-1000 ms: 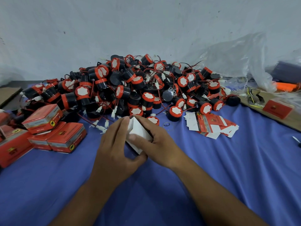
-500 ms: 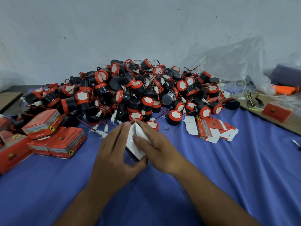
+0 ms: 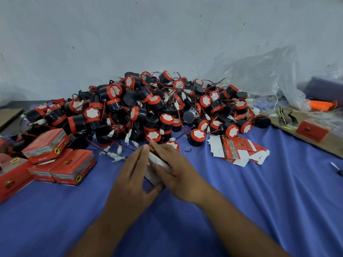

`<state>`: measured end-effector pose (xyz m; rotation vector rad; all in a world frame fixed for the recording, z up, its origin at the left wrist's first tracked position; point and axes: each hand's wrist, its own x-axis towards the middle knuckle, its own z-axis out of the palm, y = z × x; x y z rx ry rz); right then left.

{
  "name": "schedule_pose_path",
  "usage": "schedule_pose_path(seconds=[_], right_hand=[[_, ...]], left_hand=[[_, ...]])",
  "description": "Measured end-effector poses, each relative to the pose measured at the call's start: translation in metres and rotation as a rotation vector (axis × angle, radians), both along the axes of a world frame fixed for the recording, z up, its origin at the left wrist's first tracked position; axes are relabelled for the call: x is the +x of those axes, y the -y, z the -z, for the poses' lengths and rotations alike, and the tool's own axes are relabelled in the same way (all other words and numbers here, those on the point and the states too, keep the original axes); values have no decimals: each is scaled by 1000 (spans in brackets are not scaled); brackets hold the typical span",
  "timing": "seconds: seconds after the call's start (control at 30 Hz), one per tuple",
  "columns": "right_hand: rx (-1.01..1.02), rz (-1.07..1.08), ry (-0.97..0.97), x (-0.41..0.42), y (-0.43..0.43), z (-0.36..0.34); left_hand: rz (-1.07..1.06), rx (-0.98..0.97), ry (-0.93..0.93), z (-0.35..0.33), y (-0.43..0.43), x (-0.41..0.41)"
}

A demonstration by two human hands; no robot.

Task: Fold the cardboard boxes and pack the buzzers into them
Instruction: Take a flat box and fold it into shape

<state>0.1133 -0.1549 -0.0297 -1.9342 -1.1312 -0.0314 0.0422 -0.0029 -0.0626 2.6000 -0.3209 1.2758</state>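
Observation:
A small cardboard box (image 3: pixel 155 169), its white inner side showing, is held between both hands over the blue cloth. My left hand (image 3: pixel 132 177) holds its left side, fingers stretched along it and thumb under the near corner. My right hand (image 3: pixel 174 169) covers its right side with fingers curled over the top. A big heap of black-and-red buzzers (image 3: pixel 148 108) with red wires lies just behind. Flat unfolded box blanks (image 3: pixel 237 149) lie to the right. Closed red boxes (image 3: pixel 61 164) stand at the left.
A blue cloth (image 3: pixel 259 201) covers the table. Clear plastic bags (image 3: pixel 269 76) sit at the back right against the wall. A brown cardboard sheet (image 3: pixel 315 140) at the right carries a red box (image 3: pixel 312 130), an orange object (image 3: pixel 322 105) and cable scraps.
Both hands have closed in on the box, so less of its white side shows. The box has been pressed flatter between them. The view shifted slightly.

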Motion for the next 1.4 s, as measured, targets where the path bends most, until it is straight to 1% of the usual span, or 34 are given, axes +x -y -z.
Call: schedule_pose_path(seconds=[0.07, 0.13, 0.23, 0.33, 0.37, 0.43, 0.53, 0.6, 0.77, 0.93, 1.03, 1.13, 1.23, 1.27, 1.3, 1.4], right_hand=[[18, 44, 92, 3, 1, 1], [47, 64, 133, 6, 3, 1], [77, 54, 126, 9, 6, 1], [110, 69, 95, 8, 3, 4], [121, 65, 72, 8, 2, 4], [116, 33, 43, 7, 0, 5], [17, 23, 41, 9, 1, 9], [-16, 34, 19, 10, 1, 12], [2, 71, -7, 5, 0, 9], [42, 56, -82, 1, -1, 9], [4, 14, -110, 2, -1, 10], [7, -50, -247, 2, 1, 7], [127, -59, -425, 3, 1, 2], [145, -52, -425, 4, 1, 1], [144, -38, -382, 4, 1, 0], [92, 3, -178, 3, 2, 0]], left_hand=[[59, -45, -11, -3, 1, 0], [125, -139, -52, -5, 0, -2], [185, -318, -167, -4, -3, -7], [207, -402, -277, 1, -2, -8], [187, -391, -272, 1, 0, -8], [131, -329, -195, 2, 1, -6], [87, -292, -116, 2, -1, -6], [62, -263, -81, 3, -3, -5], [62, -199, 3, 5, -2, -1], [36, -181, 24, 2, 0, -3], [21, -176, 22, 2, 0, -3], [0, -179, 8, 3, 1, -4], [-2, -177, 5, 2, 1, -4], [13, -179, -5, 1, 1, -3], [42, -194, -28, 0, 0, -3], [162, -287, -151, 3, -5, 0]])
